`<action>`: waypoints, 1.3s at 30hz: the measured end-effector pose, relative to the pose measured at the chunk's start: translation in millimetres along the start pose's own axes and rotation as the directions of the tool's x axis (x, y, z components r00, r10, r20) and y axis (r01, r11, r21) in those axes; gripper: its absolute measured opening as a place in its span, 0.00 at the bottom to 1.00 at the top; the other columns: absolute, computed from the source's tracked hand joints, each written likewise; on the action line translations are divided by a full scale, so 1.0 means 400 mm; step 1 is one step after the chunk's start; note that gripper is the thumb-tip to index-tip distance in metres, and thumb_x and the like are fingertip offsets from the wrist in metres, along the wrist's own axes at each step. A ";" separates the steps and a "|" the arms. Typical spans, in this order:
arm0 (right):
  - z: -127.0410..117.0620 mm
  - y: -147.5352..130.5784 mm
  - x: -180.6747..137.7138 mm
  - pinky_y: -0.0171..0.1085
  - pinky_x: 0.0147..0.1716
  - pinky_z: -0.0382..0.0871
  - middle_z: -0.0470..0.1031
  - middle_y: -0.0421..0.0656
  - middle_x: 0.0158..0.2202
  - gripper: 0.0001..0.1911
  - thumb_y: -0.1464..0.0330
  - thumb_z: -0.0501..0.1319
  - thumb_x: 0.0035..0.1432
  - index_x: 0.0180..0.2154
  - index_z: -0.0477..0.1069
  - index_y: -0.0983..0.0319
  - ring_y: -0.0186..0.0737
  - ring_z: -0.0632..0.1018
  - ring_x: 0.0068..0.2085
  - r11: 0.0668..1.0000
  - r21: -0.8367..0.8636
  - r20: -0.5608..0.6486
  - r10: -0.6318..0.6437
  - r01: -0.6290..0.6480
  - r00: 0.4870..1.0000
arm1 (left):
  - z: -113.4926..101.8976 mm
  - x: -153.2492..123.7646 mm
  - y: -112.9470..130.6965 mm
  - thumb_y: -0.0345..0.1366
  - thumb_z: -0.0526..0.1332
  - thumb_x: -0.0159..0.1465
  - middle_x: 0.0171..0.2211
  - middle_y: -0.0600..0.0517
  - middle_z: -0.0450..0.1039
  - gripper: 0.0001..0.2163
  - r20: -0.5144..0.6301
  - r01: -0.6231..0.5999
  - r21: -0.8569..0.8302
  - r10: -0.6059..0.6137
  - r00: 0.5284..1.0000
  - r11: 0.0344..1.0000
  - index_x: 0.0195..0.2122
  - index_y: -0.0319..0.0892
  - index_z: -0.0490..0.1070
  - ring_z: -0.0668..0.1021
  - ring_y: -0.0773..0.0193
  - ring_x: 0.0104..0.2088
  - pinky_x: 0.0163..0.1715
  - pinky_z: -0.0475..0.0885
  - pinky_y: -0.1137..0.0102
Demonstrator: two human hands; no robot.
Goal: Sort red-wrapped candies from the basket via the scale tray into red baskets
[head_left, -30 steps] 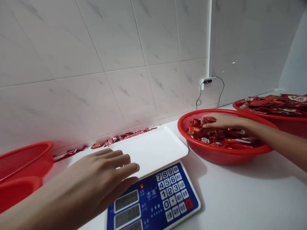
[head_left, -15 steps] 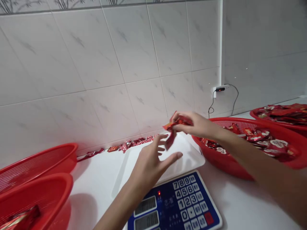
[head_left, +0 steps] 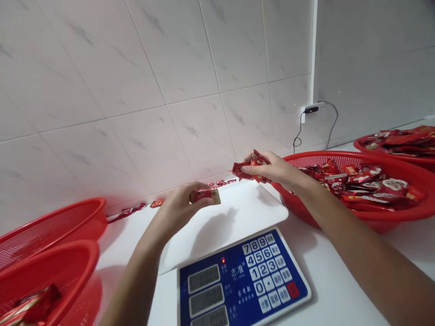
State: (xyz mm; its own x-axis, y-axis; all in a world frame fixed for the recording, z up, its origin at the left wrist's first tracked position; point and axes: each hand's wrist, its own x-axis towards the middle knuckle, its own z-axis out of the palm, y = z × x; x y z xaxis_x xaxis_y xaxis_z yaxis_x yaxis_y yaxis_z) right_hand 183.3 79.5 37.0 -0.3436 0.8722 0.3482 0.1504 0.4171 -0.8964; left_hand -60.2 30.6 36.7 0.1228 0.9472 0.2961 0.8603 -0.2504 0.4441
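Observation:
My left hand (head_left: 181, 206) is closed on a small red candy (head_left: 204, 194) whose gold wrapper end sticks out past the fingertips. It hovers over the left part of the white weighing pan (head_left: 234, 217). In my right hand (head_left: 272, 170) is a bunch of red wrapped candies (head_left: 249, 170), held above the pan's far right corner. Below the pan, the blue keypad panel of the digital scale (head_left: 244, 276) faces me, a red light lit on it. Just right of the pan stands a red basket (head_left: 343, 156) with many red candy packets (head_left: 367, 190).
Another red basket (head_left: 377, 136) of packets sits at the far right. Two red baskets stand at the left, the nearer one (head_left: 68, 258) holding some red packets (head_left: 34, 308). Loose candies (head_left: 127, 212) lie along the tiled wall. A cable hangs from a wall socket (head_left: 312, 108).
My left hand was open; now it holds a candy and has moved left, away from my right hand. My right hand keeps its bunch, slightly turned. The view has tilted down.

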 end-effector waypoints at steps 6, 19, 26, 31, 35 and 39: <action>-0.001 -0.014 -0.011 0.32 0.21 0.56 0.66 0.37 0.22 0.08 0.67 0.65 0.55 0.33 0.67 0.62 0.30 0.66 0.23 0.999 0.052 0.041 0.012 -0.014 0.999 | 0.063 0.015 -0.013 0.43 0.59 0.58 0.27 0.51 0.76 0.09 0.145 -0.001 0.102 -0.013 0.989 0.995 0.28 0.43 0.73 0.76 0.57 0.29 0.28 0.65 0.68; 0.088 -0.040 -0.023 0.30 0.16 0.47 0.68 0.36 0.21 0.14 0.61 0.71 0.48 0.30 0.71 0.63 0.26 0.61 0.19 0.810 0.584 0.365 -0.209 -0.048 0.907 | -0.054 -0.063 0.085 0.48 0.64 0.59 0.37 0.51 0.81 0.15 -0.072 -0.239 -0.080 0.233 0.970 0.968 0.44 0.48 0.75 0.80 0.57 0.35 0.35 0.74 0.65; 0.083 -0.041 -0.027 0.29 0.15 0.49 0.65 0.35 0.19 0.13 0.61 0.69 0.52 0.27 0.72 0.63 0.26 0.62 0.19 0.813 0.581 0.386 -0.226 -0.045 0.894 | -0.037 -0.074 0.092 0.45 0.64 0.61 0.36 0.55 0.81 0.11 -0.091 -0.272 -0.064 0.266 0.960 0.960 0.42 0.50 0.75 0.80 0.60 0.34 0.34 0.75 0.68; 0.080 -0.037 -0.029 0.28 0.18 0.54 0.69 0.36 0.22 0.10 0.63 0.69 0.52 0.30 0.73 0.62 0.26 0.67 0.22 0.817 0.577 0.371 -0.257 -0.005 0.893 | -0.025 -0.071 0.087 0.42 0.65 0.61 0.38 0.55 0.81 0.11 -0.113 -0.288 -0.185 0.271 0.956 0.940 0.44 0.49 0.74 0.81 0.60 0.37 0.36 0.76 0.69; 0.083 -0.032 -0.027 0.29 0.18 0.54 0.68 0.36 0.21 0.12 0.65 0.70 0.50 0.25 0.70 0.64 0.27 0.66 0.22 0.824 0.563 0.342 -0.170 -0.057 0.924 | -0.022 -0.069 0.092 0.42 0.66 0.61 0.37 0.53 0.81 0.11 -0.115 -0.293 -0.229 0.273 0.955 0.928 0.43 0.47 0.74 0.81 0.60 0.38 0.37 0.76 0.68; 0.087 -0.027 -0.022 0.30 0.16 0.47 0.60 0.35 0.16 0.18 0.64 0.69 0.52 0.20 0.65 0.64 0.25 0.58 0.18 0.812 0.573 0.296 -0.077 -0.113 0.952 | -0.015 -0.059 0.085 0.43 0.65 0.61 0.43 0.51 0.79 0.14 -0.093 -0.272 -0.274 0.257 0.962 0.922 0.46 0.47 0.73 0.80 0.58 0.43 0.43 0.76 0.65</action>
State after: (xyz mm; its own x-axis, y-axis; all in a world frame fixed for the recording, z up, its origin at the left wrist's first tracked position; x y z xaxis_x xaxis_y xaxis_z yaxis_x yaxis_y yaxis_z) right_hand 152.3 58.5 34.2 -0.6133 0.7225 0.3191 -0.3701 0.0940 -0.9242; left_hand -36.9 -1.5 49.6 0.2931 0.8285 0.4772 0.6248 -0.5438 0.5603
